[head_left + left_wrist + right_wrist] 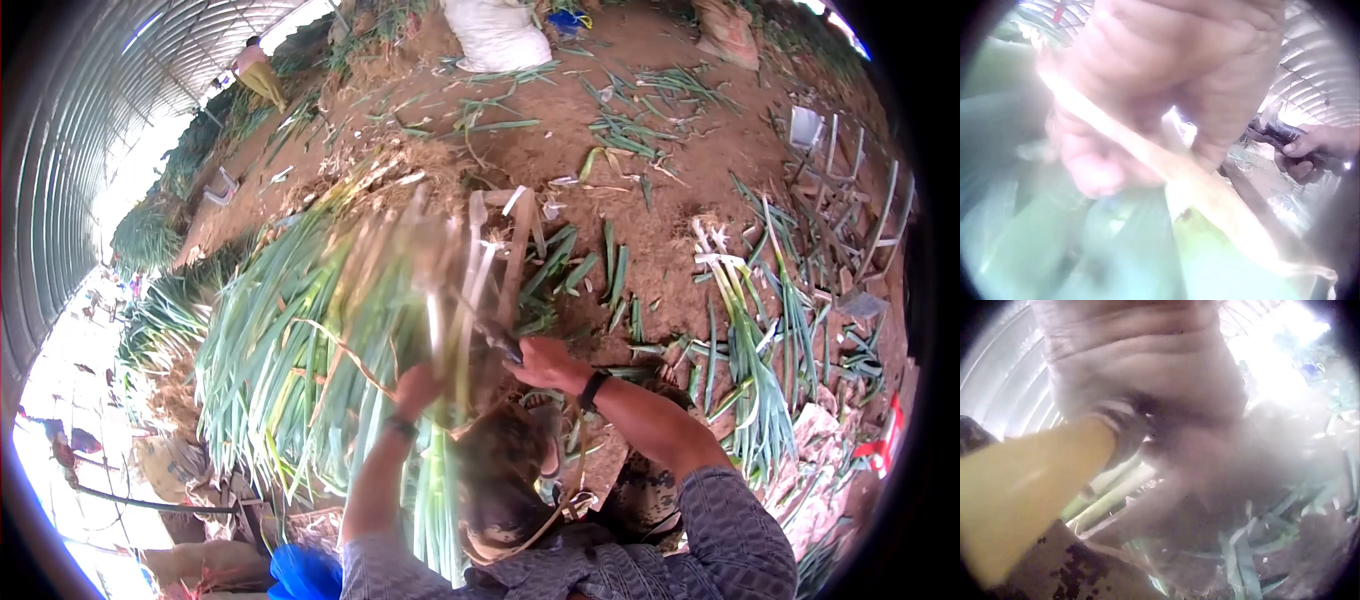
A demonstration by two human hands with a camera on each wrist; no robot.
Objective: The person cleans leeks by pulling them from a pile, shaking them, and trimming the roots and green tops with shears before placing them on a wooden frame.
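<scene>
My left hand point(418, 388) grips long green onions point(436, 330) by their stalks, with the white ends up and the leaves hanging down. In the left wrist view, curled fingers point(1094, 169) and a dry yellowed leaf point(1166, 165) show. My right hand point(548, 362) holds a dark air blow gun point(492, 332), its tip pointed at the white stalks. From that hand runs a yellow hose point(1041, 481). The root ends and the air around them are blurred. A large heap of green onions point(270, 340) lies beside the left forearm.
A wooden frame point(518, 250) stands just beyond the hands. On the right lies a tied onion bunch point(735, 300), with metal stools point(850, 220) behind it. Cut leaves point(640, 130) litter the soil. White sack point(497, 35) and another person point(258, 72) are farther back.
</scene>
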